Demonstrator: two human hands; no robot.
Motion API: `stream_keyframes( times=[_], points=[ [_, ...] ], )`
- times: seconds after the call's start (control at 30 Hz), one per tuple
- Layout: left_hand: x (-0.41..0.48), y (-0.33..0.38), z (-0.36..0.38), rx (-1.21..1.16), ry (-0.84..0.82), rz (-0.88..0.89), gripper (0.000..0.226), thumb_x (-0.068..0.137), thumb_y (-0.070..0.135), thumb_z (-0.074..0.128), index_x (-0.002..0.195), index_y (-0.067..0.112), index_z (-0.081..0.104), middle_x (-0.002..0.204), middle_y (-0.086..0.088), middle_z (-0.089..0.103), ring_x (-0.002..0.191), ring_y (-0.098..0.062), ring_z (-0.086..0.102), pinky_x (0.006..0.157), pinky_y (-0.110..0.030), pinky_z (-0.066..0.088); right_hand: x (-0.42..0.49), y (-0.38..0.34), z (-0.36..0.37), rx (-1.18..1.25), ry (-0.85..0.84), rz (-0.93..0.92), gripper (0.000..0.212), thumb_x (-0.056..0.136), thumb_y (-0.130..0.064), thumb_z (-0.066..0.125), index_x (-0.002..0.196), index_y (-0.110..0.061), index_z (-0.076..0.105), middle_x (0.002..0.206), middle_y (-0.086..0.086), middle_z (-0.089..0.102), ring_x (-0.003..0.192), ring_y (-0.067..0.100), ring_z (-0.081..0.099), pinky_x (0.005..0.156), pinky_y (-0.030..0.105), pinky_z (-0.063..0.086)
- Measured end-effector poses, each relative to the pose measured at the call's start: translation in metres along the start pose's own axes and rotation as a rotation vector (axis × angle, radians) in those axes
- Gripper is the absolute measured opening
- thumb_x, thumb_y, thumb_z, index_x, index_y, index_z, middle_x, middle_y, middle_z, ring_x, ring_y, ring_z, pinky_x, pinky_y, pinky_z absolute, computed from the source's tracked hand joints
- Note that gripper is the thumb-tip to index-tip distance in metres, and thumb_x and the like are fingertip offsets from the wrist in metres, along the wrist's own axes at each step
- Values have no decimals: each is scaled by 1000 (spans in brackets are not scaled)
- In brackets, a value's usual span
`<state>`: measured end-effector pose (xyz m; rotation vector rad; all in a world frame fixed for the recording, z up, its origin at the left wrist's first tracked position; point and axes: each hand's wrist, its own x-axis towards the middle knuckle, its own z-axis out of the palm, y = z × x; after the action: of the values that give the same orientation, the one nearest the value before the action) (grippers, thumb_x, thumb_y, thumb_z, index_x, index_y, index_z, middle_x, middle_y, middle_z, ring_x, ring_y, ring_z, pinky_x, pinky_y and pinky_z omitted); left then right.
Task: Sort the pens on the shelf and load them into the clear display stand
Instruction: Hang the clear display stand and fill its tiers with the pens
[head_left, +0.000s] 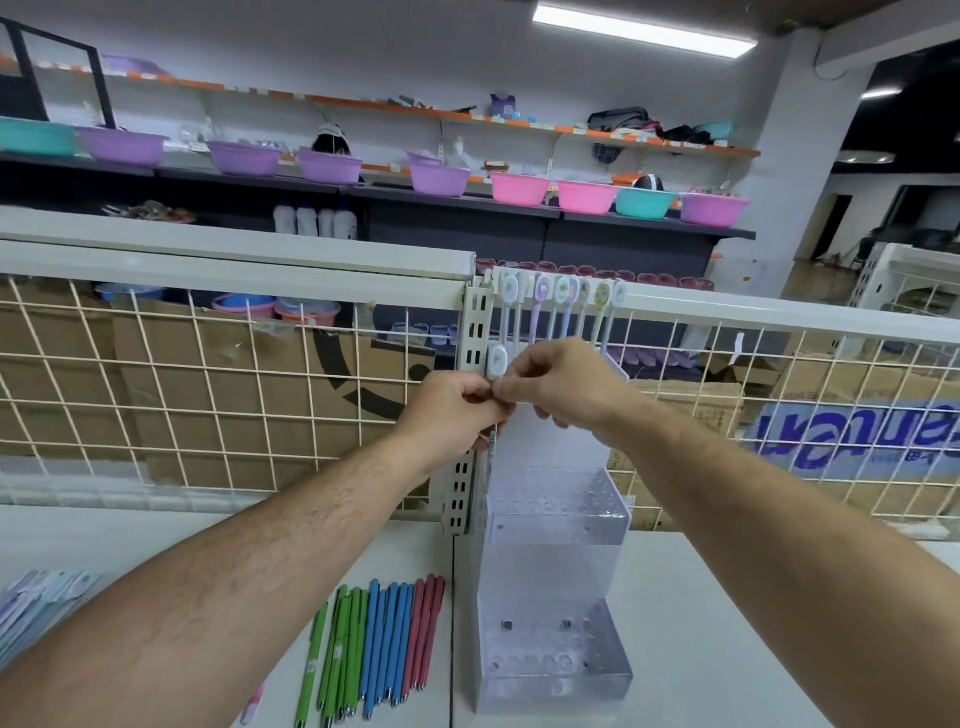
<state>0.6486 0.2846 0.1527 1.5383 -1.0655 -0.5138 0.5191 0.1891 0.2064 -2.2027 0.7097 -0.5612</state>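
Note:
The clear display stand (556, 551) stands upright on the white shelf (727, 649), its tiers full of holes. Several pastel pens with charm tops (558, 306) stand in its top row. My left hand (457, 402) and my right hand (558, 382) meet in front of the stand's upper part, both pinching one white pen (496, 364) with a rounded charm top. Green, blue and red pens (379, 644) lie in colour groups on the shelf left of the stand.
A white wire grid fence (208, 395) and a slotted metal upright (470, 415) back the shelf. More packaged pens (36, 603) lie at the far left edge. A pink pen (253, 704) lies near the front. Cardboard boxes sit behind the fence.

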Motion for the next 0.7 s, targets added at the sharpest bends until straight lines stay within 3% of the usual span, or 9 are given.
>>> stream_keyframes(
  times=[0.13, 0.27, 0.43, 0.5, 0.57, 0.7],
  points=[
    [1, 4, 12, 1, -27, 21, 14, 90, 15, 73, 76, 14, 73, 68, 1, 71, 60, -9, 66, 55, -19, 52, -6, 8, -5, 71, 81, -29, 25, 90, -19, 77, 72, -9, 63, 48, -9, 54, 38, 1, 44, 39, 16, 36],
    [1, 6, 20, 85, -51, 59, 17, 91, 23, 72, 77, 13, 73, 72, -6, 72, 57, -8, 64, 55, -22, 54, -6, 12, -15, 61, 138, -46, 26, 92, -22, 74, 81, -1, 65, 57, 0, 63, 41, 0, 53, 41, 17, 42],
    [4, 5, 21, 189, -43, 113, 12, 89, 29, 73, 80, 21, 74, 70, 3, 71, 62, -6, 66, 56, -20, 54, -2, 6, -23, -13, 92, -55, 19, 96, -20, 69, 85, -5, 65, 71, 1, 73, 54, 7, 68, 45, 21, 49],
    [4, 1, 18, 330, -49, 130, 4, 86, 29, 73, 84, 26, 73, 75, 10, 70, 68, -2, 65, 56, -13, 48, 6, -2, -33, 13, 185, -54, 15, 97, -21, 67, 90, -7, 66, 78, 1, 74, 57, 7, 69, 46, 21, 51],
    [2, -4, 14, 487, -74, 154, 12, 86, 21, 67, 94, 29, 73, 88, 16, 69, 80, -2, 64, 63, -10, 44, 14, -12, -45, 51, 308, -63, 14, 97, -22, 66, 92, -10, 66, 81, 2, 73, 58, 6, 69, 47, 20, 51],
    [-1, -11, 5, 720, -39, 212, 26, 88, 19, 58, 110, 25, 72, 104, 11, 66, 92, -7, 60, 79, -25, 52, 31, -26, -55, 51, 488, -110, 10, 97, -24, 64, 91, -16, 65, 86, 1, 71, 66, 12, 72, 46, 17, 50]
  ],
)
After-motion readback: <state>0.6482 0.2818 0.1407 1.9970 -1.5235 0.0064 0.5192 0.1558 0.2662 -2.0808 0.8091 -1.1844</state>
